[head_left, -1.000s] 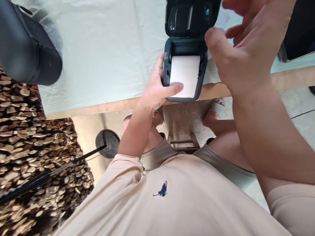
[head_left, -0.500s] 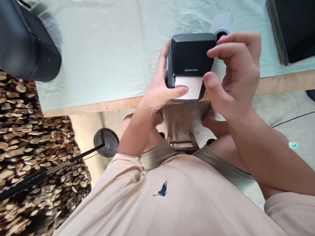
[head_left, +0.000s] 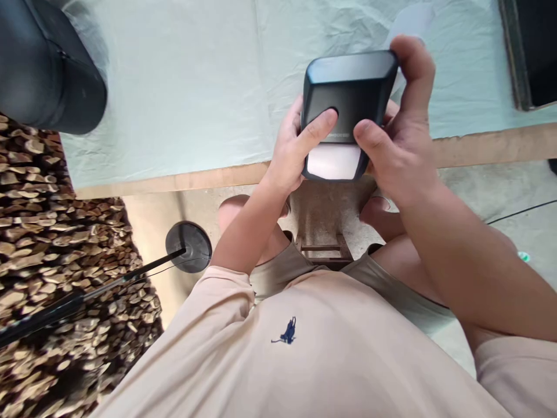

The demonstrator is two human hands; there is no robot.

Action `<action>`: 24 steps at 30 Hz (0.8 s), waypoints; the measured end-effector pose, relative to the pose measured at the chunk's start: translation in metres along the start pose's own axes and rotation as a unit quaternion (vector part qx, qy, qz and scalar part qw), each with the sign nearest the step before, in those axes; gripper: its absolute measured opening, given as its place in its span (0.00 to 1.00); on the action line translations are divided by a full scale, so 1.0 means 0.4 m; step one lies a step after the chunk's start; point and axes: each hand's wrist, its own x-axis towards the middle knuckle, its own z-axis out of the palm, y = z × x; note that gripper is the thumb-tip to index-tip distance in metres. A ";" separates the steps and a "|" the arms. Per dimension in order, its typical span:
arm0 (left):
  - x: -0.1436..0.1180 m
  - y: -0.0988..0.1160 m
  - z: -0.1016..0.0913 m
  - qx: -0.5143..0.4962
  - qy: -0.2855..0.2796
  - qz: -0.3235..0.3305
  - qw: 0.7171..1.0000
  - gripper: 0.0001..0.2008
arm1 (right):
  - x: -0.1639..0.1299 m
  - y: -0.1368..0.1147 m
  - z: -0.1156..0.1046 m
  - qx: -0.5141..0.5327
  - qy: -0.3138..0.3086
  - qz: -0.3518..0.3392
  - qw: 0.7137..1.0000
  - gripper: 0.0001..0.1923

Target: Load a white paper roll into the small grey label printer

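A dark label printer (head_left: 365, 96) is held up over the front edge of the table, its top tilted toward me. White label paper (head_left: 334, 161) shows at the end nearest me. Around the printer's left side my left hand (head_left: 296, 145) is closed, with the thumb lying on the dark lid. My right hand (head_left: 400, 139) grips the right side, its thumb on the lid near the lettering and a bent finger at the far right corner. The other fingers of both hands are mostly hidden behind the printer.
A pale cloth (head_left: 187, 87) covers the wooden table. At the left stands a dark case (head_left: 56, 69), and a black flat-screened object (head_left: 537, 52) lies at the right. A whitish piece (head_left: 411, 22) is behind the printer. A stand with a round base (head_left: 188, 247) is on the floor.
My right hand has come in from beside the printer and now grips its right side. My left thumb has moved from the white paper up onto the lid. The printer has tilted.
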 end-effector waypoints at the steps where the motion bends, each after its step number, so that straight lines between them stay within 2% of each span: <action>1: 0.000 0.001 0.003 0.027 -0.005 0.008 1.000 0.09 | 0.003 0.001 0.000 0.032 -0.005 0.008 0.999 0.33; 4: -0.003 0.005 0.015 0.053 0.009 0.000 0.999 0.10 | 0.011 0.001 -0.004 0.062 -0.007 0.018 0.998 0.34; 8: -0.002 0.010 0.026 0.008 0.042 -0.035 0.998 0.11 | 0.014 -0.001 -0.012 0.049 -0.013 0.035 0.998 0.35; 12: 0.011 0.010 0.010 -0.056 0.000 -0.018 0.998 0.12 | 0.016 0.008 -0.015 0.048 -0.006 0.040 0.998 0.35; 15: 0.022 0.007 -0.004 -0.066 -0.029 0.005 0.997 0.13 | 0.017 0.016 -0.017 0.055 0.001 0.036 0.998 0.34; 20: 0.026 0.006 -0.007 -0.062 -0.030 -0.008 0.998 0.12 | 0.017 0.015 -0.020 0.054 0.008 0.049 0.997 0.30; 24: 0.028 0.002 -0.009 -0.051 0.003 -0.015 0.999 0.08 | 0.011 0.005 -0.029 0.056 -0.012 0.061 0.997 0.33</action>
